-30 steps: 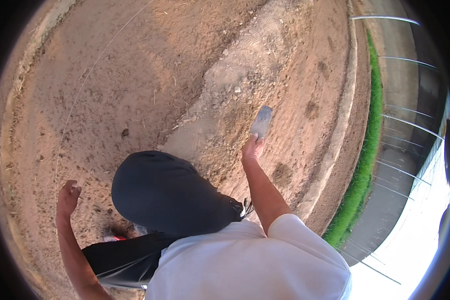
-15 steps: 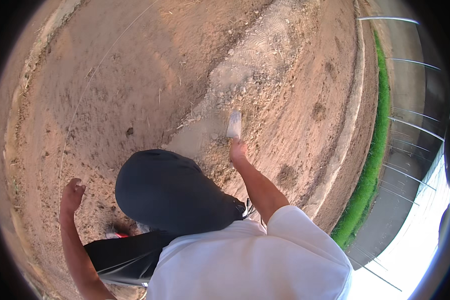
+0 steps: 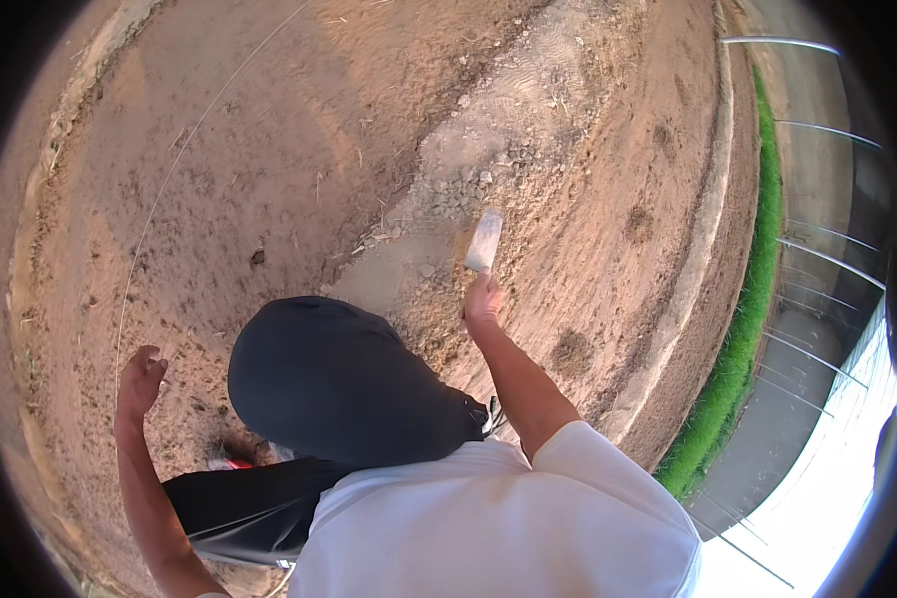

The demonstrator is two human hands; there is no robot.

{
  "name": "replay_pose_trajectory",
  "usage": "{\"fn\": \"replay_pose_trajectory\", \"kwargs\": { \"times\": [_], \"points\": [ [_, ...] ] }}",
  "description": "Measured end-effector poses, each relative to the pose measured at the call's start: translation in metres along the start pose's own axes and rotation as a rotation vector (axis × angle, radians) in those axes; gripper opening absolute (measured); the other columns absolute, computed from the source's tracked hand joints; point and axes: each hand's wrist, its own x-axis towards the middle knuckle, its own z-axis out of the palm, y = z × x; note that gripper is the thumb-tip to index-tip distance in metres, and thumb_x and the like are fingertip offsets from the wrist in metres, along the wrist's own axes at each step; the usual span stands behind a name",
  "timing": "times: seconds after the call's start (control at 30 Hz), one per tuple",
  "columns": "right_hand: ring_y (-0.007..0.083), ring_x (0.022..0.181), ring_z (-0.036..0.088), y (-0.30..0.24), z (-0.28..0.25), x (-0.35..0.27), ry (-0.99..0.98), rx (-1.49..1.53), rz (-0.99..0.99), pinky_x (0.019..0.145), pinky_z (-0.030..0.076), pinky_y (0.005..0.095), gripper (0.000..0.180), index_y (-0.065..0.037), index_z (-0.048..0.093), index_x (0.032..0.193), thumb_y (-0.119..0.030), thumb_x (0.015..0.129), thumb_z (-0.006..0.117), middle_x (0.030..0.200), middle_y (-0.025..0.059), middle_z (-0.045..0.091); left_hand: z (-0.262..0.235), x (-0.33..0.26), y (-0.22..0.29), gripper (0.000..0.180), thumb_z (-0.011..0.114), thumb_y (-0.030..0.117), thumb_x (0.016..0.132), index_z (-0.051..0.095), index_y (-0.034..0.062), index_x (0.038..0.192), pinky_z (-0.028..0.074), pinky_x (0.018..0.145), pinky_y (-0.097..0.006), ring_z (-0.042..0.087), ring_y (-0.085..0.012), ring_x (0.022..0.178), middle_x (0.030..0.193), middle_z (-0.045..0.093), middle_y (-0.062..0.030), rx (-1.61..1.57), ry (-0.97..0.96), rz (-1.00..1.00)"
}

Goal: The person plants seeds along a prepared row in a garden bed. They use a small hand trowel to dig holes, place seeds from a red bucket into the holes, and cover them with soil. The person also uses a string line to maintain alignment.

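My right hand (image 3: pixel 482 301) is stretched forward and grips the handle of a flat grey trowel (image 3: pixel 484 239). Its blade points away from me over a pale, gravelly strip of soil (image 3: pixel 439 199). My left hand (image 3: pixel 142 377) hangs at the left with curled fingers, holds nothing, and hovers above bare brown dirt (image 3: pixel 269 130). My bent knee in dark trousers (image 3: pixel 339 384) lies between the two hands. A white shirt fills the lower middle.
A thin pale string (image 3: pixel 169 189) runs across the dirt at the left. A concrete kerb (image 3: pixel 703 259), a strip of green grass (image 3: pixel 743 339) and metal fence rails (image 3: pixel 827 130) curve along the right. A red shoe tip (image 3: pixel 231 461) shows under the knee.
My right hand has swung the trowel to the left and closer to my knee, over the gravelly strip. The left hand has stayed nearly where it was.
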Motion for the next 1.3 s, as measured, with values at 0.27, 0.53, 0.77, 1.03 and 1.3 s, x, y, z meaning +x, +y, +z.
{"fn": "replay_pose_trajectory", "kwargs": {
  "times": [0.27,0.53,0.77,1.03,1.3],
  "points": [
    [0.0300,0.080,0.068,-0.002,0.001,0.008,0.114,-0.234,-0.030,0.068,0.053,0.0449,0.053,0.000,0.064,0.111,-0.047,0.102,0.041,0.097,0.0212,0.070,-0.002,0.007,0.015,0.039,0.067,0.023,0.091,0.060,0.0017,0.123,0.052,0.081,-0.042,0.067,-0.0332,0.093,0.100,0.069,-0.0233,0.036,0.002,0.080],
    [0.0285,0.074,0.066,-0.026,-0.004,0.030,0.121,-0.061,0.223,0.068,0.051,0.0419,0.055,0.002,0.065,0.109,-0.048,0.102,0.041,0.075,0.0173,0.065,0.002,-0.002,0.005,0.037,0.068,0.022,0.090,0.062,-0.0001,0.119,0.052,0.081,-0.041,0.068,-0.0313,0.090,0.094,0.069,-0.0213,0.076,0.034,0.087],
    [0.0243,0.037,0.048,-0.011,0.007,0.010,0.128,0.001,0.058,0.034,0.038,0.0414,0.045,-0.005,0.051,0.090,-0.045,0.103,0.038,0.056,0.0112,0.048,0.000,0.000,0.008,0.038,0.066,0.023,0.091,0.061,0.0000,0.121,0.052,0.081,-0.042,0.068,-0.0334,0.091,0.096,0.070,-0.0228,0.083,0.033,0.039],
    [0.0141,0.040,0.033,-0.024,-0.058,-0.030,-0.138,-0.016,0.294,0.038,0.032,0.0355,0.041,-0.017,0.041,0.079,-0.050,0.104,0.041,0.055,-0.0020,0.034,0.004,0.002,0.015,0.037,0.067,0.021,0.091,0.061,0.0005,0.121,0.051,0.081,-0.041,0.067,-0.0320,0.090,0.096,0.069,-0.0221,0.076,-0.013,0.070],
    [0.0145,0.042,0.031,-0.016,-0.008,0.001,-0.139,0.089,0.321,0.041,0.030,0.0342,0.045,-0.017,0.040,0.075,-0.052,0.104,0.042,0.055,-0.0013,0.035,0.006,0.010,-0.005,0.037,0.067,0.021,0.091,0.061,0.0002,0.121,0.052,0.078,-0.041,0.068,-0.0316,0.088,0.093,0.069,-0.0217,0.112,-0.019,0.083]
  ]
}}
